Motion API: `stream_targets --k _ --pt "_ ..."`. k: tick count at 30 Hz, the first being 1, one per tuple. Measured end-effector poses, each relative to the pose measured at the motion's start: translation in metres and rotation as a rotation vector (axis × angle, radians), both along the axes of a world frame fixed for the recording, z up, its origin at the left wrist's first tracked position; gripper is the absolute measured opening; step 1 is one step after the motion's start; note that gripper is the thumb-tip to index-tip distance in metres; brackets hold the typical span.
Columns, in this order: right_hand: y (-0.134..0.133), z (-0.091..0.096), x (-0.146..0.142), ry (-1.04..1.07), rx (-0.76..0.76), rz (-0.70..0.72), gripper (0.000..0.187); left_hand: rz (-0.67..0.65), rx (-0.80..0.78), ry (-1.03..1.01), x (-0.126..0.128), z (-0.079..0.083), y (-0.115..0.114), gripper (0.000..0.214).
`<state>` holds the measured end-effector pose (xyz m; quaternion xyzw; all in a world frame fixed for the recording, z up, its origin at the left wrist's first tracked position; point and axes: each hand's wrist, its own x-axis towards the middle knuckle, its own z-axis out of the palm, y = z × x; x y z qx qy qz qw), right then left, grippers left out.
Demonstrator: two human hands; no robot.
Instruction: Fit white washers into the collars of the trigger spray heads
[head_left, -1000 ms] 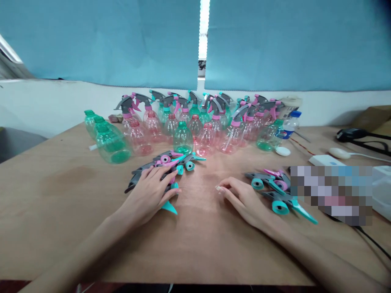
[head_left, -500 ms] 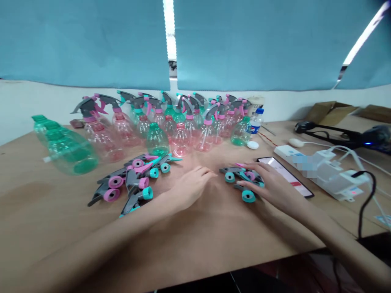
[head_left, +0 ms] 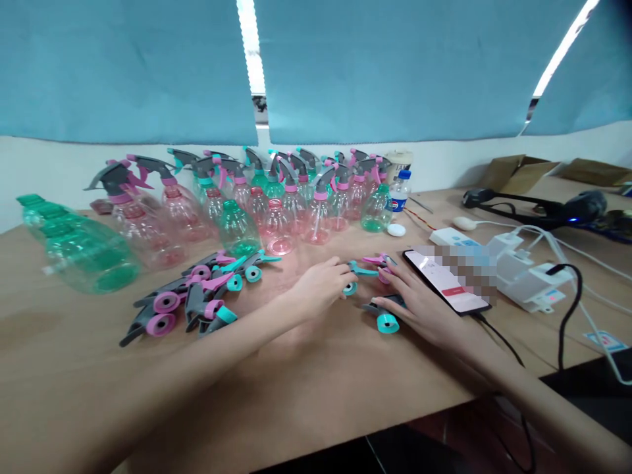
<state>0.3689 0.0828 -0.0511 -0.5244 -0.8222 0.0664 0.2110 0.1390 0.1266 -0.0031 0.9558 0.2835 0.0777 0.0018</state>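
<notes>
At the middle of the table, my left hand (head_left: 323,286) is closed with its fingertips on a grey and teal trigger spray head (head_left: 350,288). My right hand (head_left: 415,299) lies to its right, fingers apart. One fingertip reaches a grey and pink spray head (head_left: 381,261), while others lie over a second teal-collared spray head (head_left: 388,321). Both are partly hidden by that hand. Left of my left hand is a loose pile of several spray heads (head_left: 165,303) with pink or teal collars.
Rows of pink and green bottles stand behind, many with spray heads on; an open green bottle (head_left: 239,230) is in front. Green bottles (head_left: 93,257) stand at left. On the right are a phone (head_left: 434,263), a power strip (head_left: 523,276) with cables, a white cap (head_left: 396,230) and a blue-capped bottle (head_left: 399,192).
My left hand has moved right and closed on a teal spray head, which now lies apart from the others by my right hand. The view has turned slightly right.
</notes>
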Motion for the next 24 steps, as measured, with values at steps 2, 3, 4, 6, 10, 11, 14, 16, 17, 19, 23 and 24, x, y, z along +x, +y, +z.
stream_targets --k 2,3,4,6,10,11,14,16,17,19,23,24 --pt "0.002 -0.003 0.0 0.011 0.018 -0.015 0.066 0.074 -0.001 -0.023 -0.009 0.004 -0.01 0.021" --pt "0.003 -0.003 0.0 0.014 0.027 -0.018 0.065 0.113 -0.009 -0.048 -0.014 0.006 -0.016 0.023" --pt "0.004 -0.003 0.0 0.018 0.034 -0.018 0.064 0.152 -0.023 -0.087 -0.018 0.008 -0.023 0.025" --pt "0.007 -0.003 0.0 0.03 0.052 -0.009 0.06 0.259 -0.105 -0.263 -0.027 0.009 -0.039 0.025" --pt "0.017 -0.002 0.0 0.062 0.129 0.065 0.043 0.372 -0.261 -0.497 -0.042 0.002 -0.073 0.029" --pt "0.02 -0.001 -0.001 0.063 0.161 0.091 0.038 0.391 -0.313 -0.529 -0.044 -0.002 -0.08 0.028" --pt "0.026 0.001 -0.004 0.056 0.234 0.157 0.027 0.457 -0.445 -0.647 -0.049 -0.012 -0.091 0.027" --pt "0.029 0.005 -0.008 0.052 0.242 0.172 0.022 0.48 -0.483 -0.698 -0.049 -0.016 -0.092 0.028" --pt "0.029 0.008 -0.01 0.051 0.239 0.168 0.021 0.484 -0.495 -0.712 -0.048 -0.017 -0.09 0.028" --pt "0.03 0.017 -0.017 0.049 0.235 0.158 0.02 0.483 -0.515 -0.731 -0.048 -0.019 -0.083 0.026" --pt "0.03 0.04 -0.041 0.125 0.261 0.177 0.018 0.48 -0.512 -0.759 -0.053 -0.021 -0.068 0.026" --pt "0.029 0.044 -0.049 0.146 0.251 0.195 0.017 0.483 -0.499 -0.764 -0.056 -0.022 -0.066 0.027"
